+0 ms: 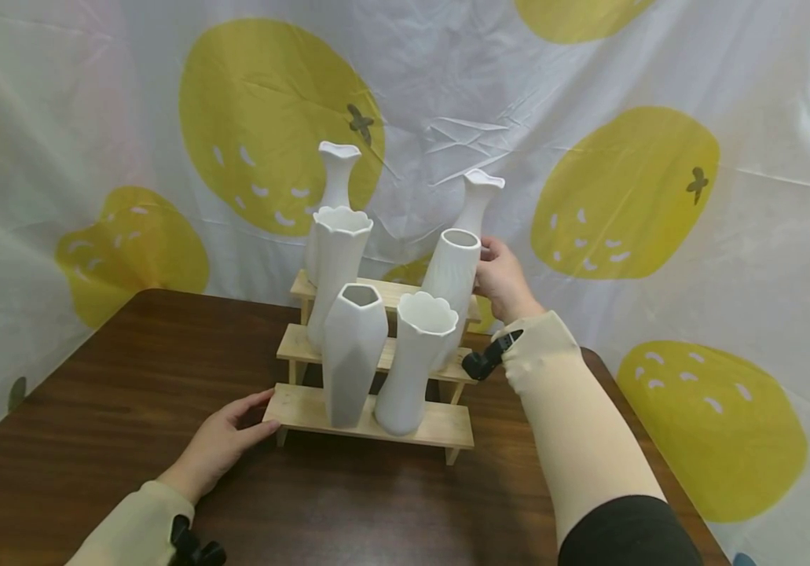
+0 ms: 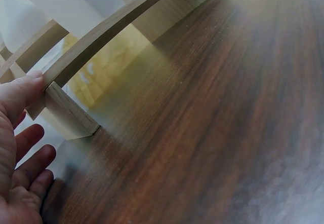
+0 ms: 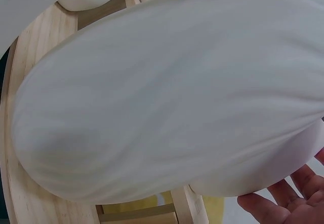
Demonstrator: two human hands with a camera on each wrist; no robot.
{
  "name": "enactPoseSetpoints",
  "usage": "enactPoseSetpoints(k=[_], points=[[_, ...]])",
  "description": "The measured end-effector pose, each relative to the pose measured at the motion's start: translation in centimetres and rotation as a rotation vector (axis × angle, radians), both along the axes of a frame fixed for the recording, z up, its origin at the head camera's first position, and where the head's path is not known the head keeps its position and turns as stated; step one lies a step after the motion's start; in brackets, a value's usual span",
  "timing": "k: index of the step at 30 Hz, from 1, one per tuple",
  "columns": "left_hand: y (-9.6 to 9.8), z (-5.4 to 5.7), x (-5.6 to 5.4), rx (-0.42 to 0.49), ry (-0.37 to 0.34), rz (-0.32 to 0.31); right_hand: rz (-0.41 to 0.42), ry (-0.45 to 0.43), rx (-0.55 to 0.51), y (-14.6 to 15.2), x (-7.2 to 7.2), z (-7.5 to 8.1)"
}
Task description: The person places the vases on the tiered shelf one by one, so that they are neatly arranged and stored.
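Note:
A three-tier wooden stand (image 1: pixel 300 402) carries several white vases. My left hand (image 1: pixel 215 442) grips the left end of its lowest shelf, thumb at the front corner; in the left wrist view, the thumb (image 2: pixel 25 89) presses the shelf edge and the other fingers curl loosely below. At the top right, my right hand (image 1: pixel 505 281) holds a wavy-rimmed vase (image 1: pixel 474 206) by its side, and the right wrist view shows fingertips against its lower body (image 3: pixel 291 158). A spiral-ribbed vase (image 1: pixel 448 271) stands in front, partly covering that vase. My right thumb is hidden.
A faceted vase (image 1: pixel 355 358) and a scalloped vase (image 1: pixel 415 369) stand on the lowest shelf. Another scalloped vase (image 1: pixel 337 263) is on the middle left, with a wavy-rimmed vase (image 1: pixel 338 177) behind it. A lemon-patterned curtain (image 1: pixel 447 94) hangs behind the brown table (image 1: pixel 129 377).

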State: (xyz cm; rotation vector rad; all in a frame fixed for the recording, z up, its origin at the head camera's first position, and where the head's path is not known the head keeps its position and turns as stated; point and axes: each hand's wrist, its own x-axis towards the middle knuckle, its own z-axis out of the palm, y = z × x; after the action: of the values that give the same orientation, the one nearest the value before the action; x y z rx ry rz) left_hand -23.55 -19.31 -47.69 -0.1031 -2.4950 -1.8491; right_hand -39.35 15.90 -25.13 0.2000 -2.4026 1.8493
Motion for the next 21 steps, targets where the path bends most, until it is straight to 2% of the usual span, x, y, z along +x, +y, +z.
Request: enactPoseSetpoints(k=[21], points=[[0.06,0.17,0.13,0.010,-0.004,-0.004,0.032,0.015,-0.075,0.04,0.17,-0.62]])
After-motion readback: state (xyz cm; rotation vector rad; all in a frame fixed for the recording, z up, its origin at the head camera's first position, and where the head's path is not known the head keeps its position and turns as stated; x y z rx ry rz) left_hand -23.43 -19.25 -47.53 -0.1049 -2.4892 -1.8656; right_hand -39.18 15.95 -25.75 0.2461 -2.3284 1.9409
